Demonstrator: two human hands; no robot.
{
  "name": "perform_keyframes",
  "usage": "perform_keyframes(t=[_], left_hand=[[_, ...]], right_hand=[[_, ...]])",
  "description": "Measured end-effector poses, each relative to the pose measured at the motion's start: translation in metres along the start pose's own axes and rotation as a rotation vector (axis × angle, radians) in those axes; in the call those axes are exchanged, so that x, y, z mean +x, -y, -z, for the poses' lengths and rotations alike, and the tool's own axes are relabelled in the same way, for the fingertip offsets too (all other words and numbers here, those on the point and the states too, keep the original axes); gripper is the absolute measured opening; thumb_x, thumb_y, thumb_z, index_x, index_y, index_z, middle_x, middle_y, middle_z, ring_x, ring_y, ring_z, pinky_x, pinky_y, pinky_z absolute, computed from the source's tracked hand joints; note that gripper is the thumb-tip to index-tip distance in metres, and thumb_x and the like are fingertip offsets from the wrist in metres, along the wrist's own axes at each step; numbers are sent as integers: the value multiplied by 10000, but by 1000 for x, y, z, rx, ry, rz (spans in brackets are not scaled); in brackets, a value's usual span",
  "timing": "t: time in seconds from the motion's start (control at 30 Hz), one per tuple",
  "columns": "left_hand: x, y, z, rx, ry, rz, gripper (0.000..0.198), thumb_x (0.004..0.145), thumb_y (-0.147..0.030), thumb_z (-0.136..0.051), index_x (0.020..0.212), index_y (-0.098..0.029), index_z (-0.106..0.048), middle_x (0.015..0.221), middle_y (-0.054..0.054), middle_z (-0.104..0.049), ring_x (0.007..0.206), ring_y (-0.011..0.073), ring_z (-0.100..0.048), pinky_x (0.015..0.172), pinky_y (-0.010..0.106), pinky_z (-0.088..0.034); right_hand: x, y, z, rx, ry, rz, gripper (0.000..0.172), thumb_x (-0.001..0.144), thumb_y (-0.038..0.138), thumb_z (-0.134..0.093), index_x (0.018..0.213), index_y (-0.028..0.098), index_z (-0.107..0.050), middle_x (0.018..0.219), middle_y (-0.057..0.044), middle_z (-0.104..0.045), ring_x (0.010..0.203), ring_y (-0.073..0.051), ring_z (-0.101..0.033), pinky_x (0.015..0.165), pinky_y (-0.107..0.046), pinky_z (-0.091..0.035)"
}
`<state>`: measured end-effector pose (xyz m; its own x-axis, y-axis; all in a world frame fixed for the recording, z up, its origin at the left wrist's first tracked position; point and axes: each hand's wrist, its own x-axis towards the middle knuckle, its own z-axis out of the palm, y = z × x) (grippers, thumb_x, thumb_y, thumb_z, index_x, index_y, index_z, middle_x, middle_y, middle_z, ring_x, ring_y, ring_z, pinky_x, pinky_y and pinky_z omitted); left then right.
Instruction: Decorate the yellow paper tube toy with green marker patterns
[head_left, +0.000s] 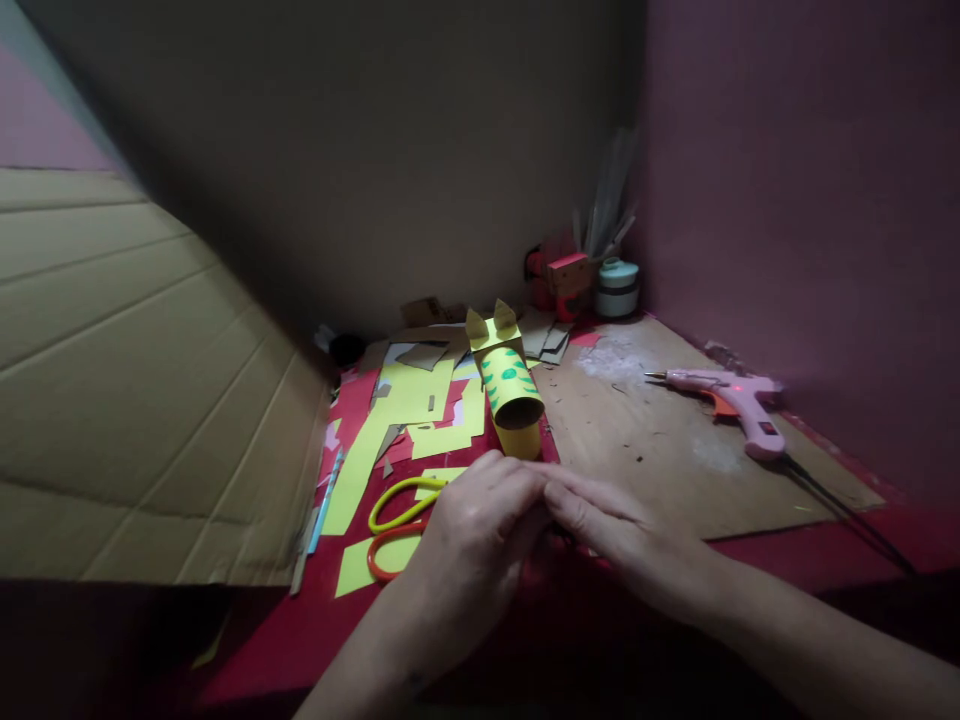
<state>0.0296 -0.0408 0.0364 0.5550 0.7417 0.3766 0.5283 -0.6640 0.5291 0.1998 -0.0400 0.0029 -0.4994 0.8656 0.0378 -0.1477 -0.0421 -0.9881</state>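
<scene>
My left hand (pixel 480 525) and my right hand (pixel 626 530) meet at the table's front edge. The left fingers are curled, and the right fingers lie pressed together against them. Whatever may be between the hands is hidden. Just beyond them stands a yellow paper tube figure (pixel 510 378) with green marks, a dark open end and two pointed cardboard ears at the back. Scissors (pixel 394 553) with one yellow and one orange handle loop lie beside my left hand, which hides their blades.
A pink glue gun (pixel 739 395) with a red light and a cord rests on a cardboard sheet (pixel 600 440) at right. Yellow paper scraps (pixel 409 395) and a light-blue pen (pixel 326 505) lie left. A big cardboard panel (pixel 150 400) and a lidded pot (pixel 617 288) flank the table.
</scene>
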Motion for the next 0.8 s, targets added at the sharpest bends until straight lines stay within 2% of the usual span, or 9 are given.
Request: perform_keyframes(t=[0.03,0.1,0.17,0.23,0.37,0.47,0.57,0.67,0.8], left_hand=[[0,-2,-2,17,-1,-2,170,955,-127,-487,836,-161,-602,770,27,-613,737,150,-527,675,279,-423],[1,-3,-4,20,-16,21,171,961,-142,-476,844,-161,-600,776,32,-610,733,152,-528,668,283,-425],[1,-5,-6,3,-40,36,149,954,-138,-485,846,-166,-584,786,30,-601,741,150,-531,661,277,-426],[2,-6,-8,20,-71,31,153,949,-125,-481,826,-175,-557,773,18,-578,733,145,-515,652,276,-418],[5,-8,-13,-43,-78,56,141,946,-131,-481,844,-188,-560,863,25,-575,808,144,-535,718,287,-444],[7,-5,-14,-315,-77,232,132,912,-171,-563,1020,-233,-606,982,20,-603,832,132,-584,739,270,-488],[8,-1,-15,-521,-176,389,123,889,-175,-592,970,-245,-653,846,-13,-623,671,98,-572,609,226,-482],[6,-2,-19,-516,-229,404,75,859,-171,-637,831,-223,-684,775,-21,-618,659,92,-572,588,210,-470],[7,-8,-23,-421,-174,370,62,866,-182,-630,853,-205,-686,820,2,-639,738,128,-619,673,259,-495]], right_hand=[[0,-2,1,123,38,-74,339,951,475,-487,835,182,-613,677,-9,-629,649,-132,-590,634,-269,-473],[-2,-6,3,270,69,-155,386,947,498,-471,722,188,-512,502,73,-422,415,-66,-365,420,-201,-311],[-5,-9,6,365,64,-200,349,929,478,-512,727,197,-463,501,113,-289,395,-40,-186,374,-168,-171],[-8,-12,8,451,66,-224,312,910,445,-561,745,198,-465,505,125,-233,426,-41,-112,380,-160,-132],[-13,-14,11,574,56,-233,287,882,418,-617,756,202,-475,504,124,-237,436,-43,-103,386,-158,-131],[-14,-14,13,627,18,-222,261,875,404,-630,775,189,-521,501,121,-257,434,-40,-108,382,-156,-129],[-16,-16,15,653,-15,-216,249,869,399,-635,808,160,-596,495,111,-298,426,-34,-134,376,-157,-127],[-16,-18,16,667,-34,-218,253,859,397,-642,811,149,-622,488,103,-339,411,-29,-169,373,-159,-132],[-14,-23,15,652,-55,-208,233,843,374,-658,767,164,-592,467,95,-396,395,-29,-214,378,-160,-161]])
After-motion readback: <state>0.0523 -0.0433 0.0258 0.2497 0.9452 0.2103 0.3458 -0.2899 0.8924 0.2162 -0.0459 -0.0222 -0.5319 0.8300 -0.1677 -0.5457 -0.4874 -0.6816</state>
